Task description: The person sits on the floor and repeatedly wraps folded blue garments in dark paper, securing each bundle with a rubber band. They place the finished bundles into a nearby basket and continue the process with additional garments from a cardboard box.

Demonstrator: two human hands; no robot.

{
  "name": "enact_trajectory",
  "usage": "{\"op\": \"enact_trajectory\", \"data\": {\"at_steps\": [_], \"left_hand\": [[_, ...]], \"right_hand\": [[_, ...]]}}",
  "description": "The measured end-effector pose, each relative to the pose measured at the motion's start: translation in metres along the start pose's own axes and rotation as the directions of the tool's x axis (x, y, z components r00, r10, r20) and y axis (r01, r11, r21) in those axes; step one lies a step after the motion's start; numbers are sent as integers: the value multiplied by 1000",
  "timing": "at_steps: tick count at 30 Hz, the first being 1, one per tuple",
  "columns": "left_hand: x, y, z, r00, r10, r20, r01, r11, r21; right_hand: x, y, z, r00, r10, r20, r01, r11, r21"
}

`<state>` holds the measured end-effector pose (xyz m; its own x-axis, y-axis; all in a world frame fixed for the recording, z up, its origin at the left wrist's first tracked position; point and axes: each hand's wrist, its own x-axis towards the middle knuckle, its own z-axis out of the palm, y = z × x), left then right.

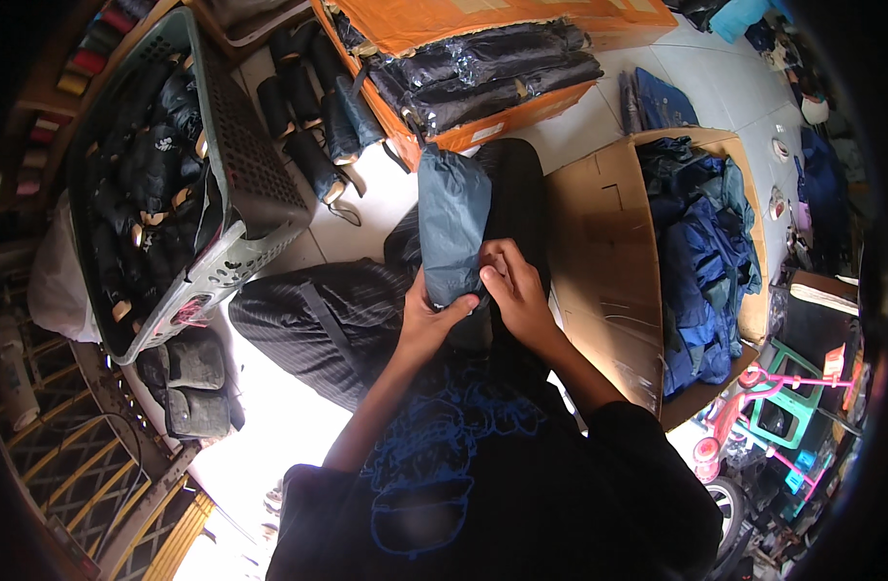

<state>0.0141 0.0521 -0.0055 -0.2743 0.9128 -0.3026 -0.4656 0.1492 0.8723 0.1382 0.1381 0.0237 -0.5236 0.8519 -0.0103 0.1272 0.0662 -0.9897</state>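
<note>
Head view, hands (430,318) holding a grey-blue pouch (453,218), its lower end partly covered, inside hidden

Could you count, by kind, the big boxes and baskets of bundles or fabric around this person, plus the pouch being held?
Perforated grey-green plastic basket: 1
Orange cardboard box: 1
Open brown cardboard box: 1
Dark blue-green fabric pouch, held by left hand and right hand: 1
Total: 4
</note>
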Motion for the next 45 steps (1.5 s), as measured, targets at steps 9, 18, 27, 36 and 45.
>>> {"op": "enact_trajectory", "data": {"at_steps": [9,18,27,36,45], "left_hand": [[8,9,-4,989,148,-1,-145,967,-211],[11,2,-10,995,48,-89,-67,972,-223],[10,5,-3,992,-30,-119,6,981,-194],[9,-3,7,998,-56,-42,51,993,-104],[16,7,-19,994,94,-50,-105,947,-304]], "right_hand": [[-8,0,-6,995,89,44,-82,987,-137],[-27,-5,24,992,-61,-110,55,997,-54],[-36,7,24,994,-97,-54,84,976,-202],[-49,23,27,966,178,-188,-82,899,430],[-43,23,28,995,85,47,-83,996,-30]]}}
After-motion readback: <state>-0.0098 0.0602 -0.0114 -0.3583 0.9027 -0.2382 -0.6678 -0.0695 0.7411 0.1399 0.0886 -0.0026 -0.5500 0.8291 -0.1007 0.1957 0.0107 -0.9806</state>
